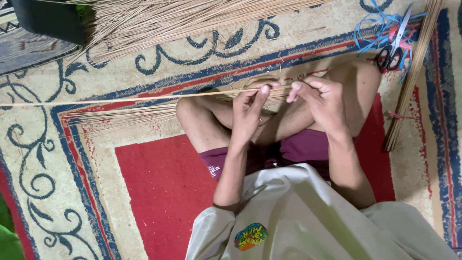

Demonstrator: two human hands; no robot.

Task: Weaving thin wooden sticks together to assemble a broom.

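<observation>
Item 1: stick [120, 99], 1 long thin rib, held level across your knees and running out over the rug [163, 192] to the left edge of view, so its length stays clear.
Your left hand [250, 113] pinches its near end, fingers closed on it.
Your right hand [322, 101] is half curled just beside that end; whether it grips the stick, you cannot tell.
Bundle [125, 115] lies under the stick, within reach.
Pile [168, 19] lies at the top.
Scissors [393, 48] rest on blue string [370, 29], far right.

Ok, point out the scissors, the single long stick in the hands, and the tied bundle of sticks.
scissors [391, 54], head view, black handles.
single long stick [144, 98], head view, mid-shaft.
tied bundle of sticks [406, 91], head view, middle.
</observation>
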